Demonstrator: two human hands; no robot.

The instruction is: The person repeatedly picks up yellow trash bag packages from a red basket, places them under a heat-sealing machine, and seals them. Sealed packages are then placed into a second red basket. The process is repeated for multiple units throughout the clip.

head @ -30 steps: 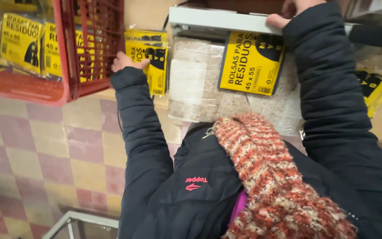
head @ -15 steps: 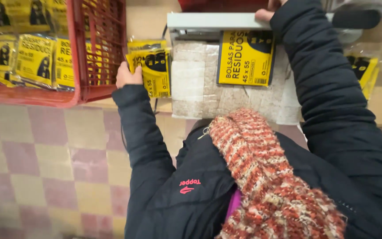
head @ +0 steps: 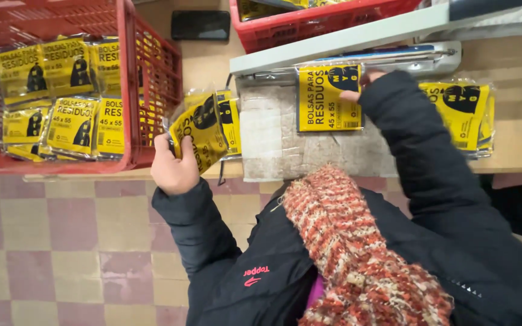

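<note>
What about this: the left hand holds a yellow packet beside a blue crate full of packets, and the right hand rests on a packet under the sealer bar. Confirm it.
Not quite. The crate is red, not blue, as the head view shows. The rest stands: the left hand holds a yellow packet beside it, and the right hand rests on a packet under the sealer bar.

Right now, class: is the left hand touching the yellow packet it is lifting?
Touching. The head view shows the left hand with fingers wrapped around the yellow packet.
</note>
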